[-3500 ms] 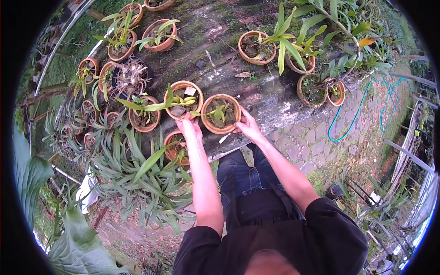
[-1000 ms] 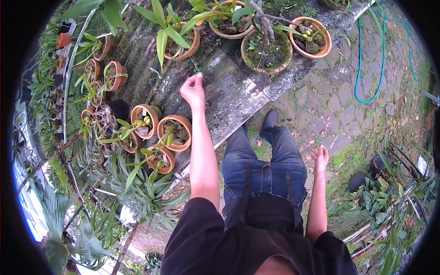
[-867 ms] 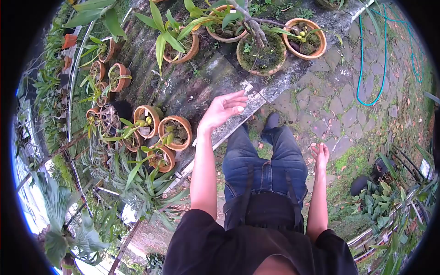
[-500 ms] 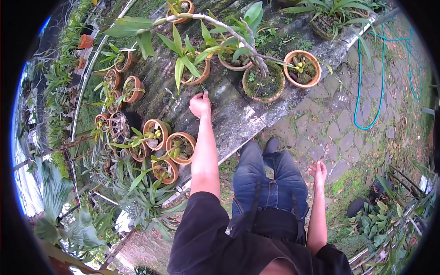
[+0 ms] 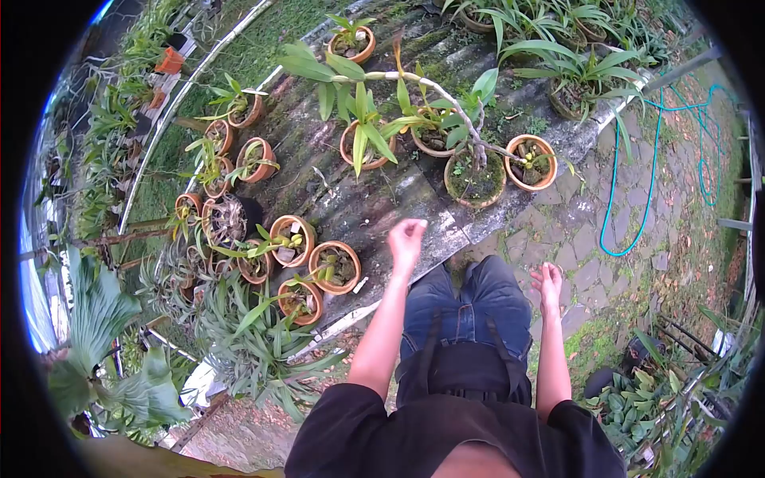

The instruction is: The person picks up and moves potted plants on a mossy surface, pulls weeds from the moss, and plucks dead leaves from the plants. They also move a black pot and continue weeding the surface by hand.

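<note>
My left hand (image 5: pixel 406 241) hovers over the near edge of the weathered tabletop (image 5: pixel 382 203), its thumb and fingers pinched together. What they hold, if anything, is too small to make out. Beyond it stands a terracotta pot with a long-leaved plant (image 5: pixel 367 143). To its right, a mossy pot (image 5: pixel 472 191) carries a long leaning stem (image 5: pixel 434 86). Nearest on the left is a clay pot (image 5: pixel 335 268) with short green stems. My right hand (image 5: pixel 548 285) hangs beside my right hip above the paving, fingers apart and loosely curled, with nothing visible in it.
Several small terracotta pots (image 5: pixel 256 160) stand along the table's left side. A round pot (image 5: pixel 531 162) sits at its right edge. Bushy potted plants (image 5: pixel 570 92) crowd the far right corner. A turquoise hose (image 5: pixel 612 215) loops over the stone paving (image 5: pixel 570 203).
My left hand has drawn back from beside the long-leaved plant's pot toward my body, still pinched. My right hand stays at my side. The view has shifted slightly.
</note>
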A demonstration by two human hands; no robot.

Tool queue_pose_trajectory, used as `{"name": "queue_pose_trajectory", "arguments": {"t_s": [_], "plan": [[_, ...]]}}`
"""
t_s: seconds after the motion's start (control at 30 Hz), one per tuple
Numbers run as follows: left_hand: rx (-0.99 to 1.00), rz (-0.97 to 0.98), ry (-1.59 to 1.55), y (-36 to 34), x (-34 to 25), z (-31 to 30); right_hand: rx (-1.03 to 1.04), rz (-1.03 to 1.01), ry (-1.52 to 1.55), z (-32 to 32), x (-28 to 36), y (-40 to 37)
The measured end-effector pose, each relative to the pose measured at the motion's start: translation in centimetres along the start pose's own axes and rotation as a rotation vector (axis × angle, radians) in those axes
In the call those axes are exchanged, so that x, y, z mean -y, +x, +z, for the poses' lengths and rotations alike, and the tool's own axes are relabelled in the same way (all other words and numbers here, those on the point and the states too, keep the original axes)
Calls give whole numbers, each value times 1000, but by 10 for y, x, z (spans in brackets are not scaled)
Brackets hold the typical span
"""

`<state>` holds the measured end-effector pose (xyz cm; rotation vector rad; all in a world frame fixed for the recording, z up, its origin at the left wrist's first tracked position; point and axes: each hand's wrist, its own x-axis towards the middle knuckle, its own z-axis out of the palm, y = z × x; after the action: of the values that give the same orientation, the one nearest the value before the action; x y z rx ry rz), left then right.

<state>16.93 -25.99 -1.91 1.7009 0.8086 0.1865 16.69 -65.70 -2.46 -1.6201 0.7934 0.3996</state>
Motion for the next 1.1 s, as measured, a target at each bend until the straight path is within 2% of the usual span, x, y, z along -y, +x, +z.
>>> {"name": "queue_pose_trajectory", "arguments": {"t_s": [0.03, 0.07, 0.1, 0.13, 0.17, 0.23, 0.3, 0.33, 0.43, 0.47, 0.5, 0.57, 0.6, 0.63, 0.73, 0.77, 0.83, 0.87, 0.97, 1.1], "plan": [[117, -51, -24, -23, -16, 12, 37, -24, -17, 8, 10, 3], [200, 3, 0, -43, -37, 27, 57, -63, -29, 17, 19, 6], [424, 84, 28, -55, -47, 40, 65, -69, -39, 22, 28, 8], [669, 131, -87, -63, -55, 55, 71, -74, -48, 26, 35, 11], [773, -8, -279, -71, -61, 68, 76, -77, -55, 27, 42, 13], [686, 140, -62, -64, -67, 79, 58, -112, -110, 16, 43, 33], [516, -2, 106, -45, -60, 71, 53, -147, -172, -1, 43, 61], [363, 19, 170, -42, -73, 55, 31, -255, -219, -14, 25, 93], [4, -100, 300, -14, -42, 22, -295, -762, -990, -24, 66, 72], [-147, -146, 320, -6, -39, 12, -389, -796, -1171, -16, 87, 52], [-156, -184, 381, 6, -30, 0, -488, -827, -1350, -4, 108, 27], [-194, -201, 338, 25, -22, -19, -370, -825, -1473, 3, 122, 24], [-256, -237, 358, 30, -37, -27, -154, -785, -1409, 0, 125, 33], [-330, -243, 370, 45, -25, -32, 53, -729, -1336, 1, 124, 38], [-443, -212, 426, 84, -16, -51, 418, -483, -975, 30, 108, 46], [-451, -236, 418, 99, -13, -56, 461, -482, -971, 40, 101, 45], [-559, -89, 549, 125, 2, -55, 549, -478, -973, 58, 87, 41], [-608, -20, 615, 130, 10, -54, 587, -412, -939, 67, 80, 38], [-538, -68, 577, 148, 23, -55, 621, -361, -930, 94, 75, 18], [-599, 99, 486, 153, 41, -57, 622, -349, -882, 115, 59, 10]]}}
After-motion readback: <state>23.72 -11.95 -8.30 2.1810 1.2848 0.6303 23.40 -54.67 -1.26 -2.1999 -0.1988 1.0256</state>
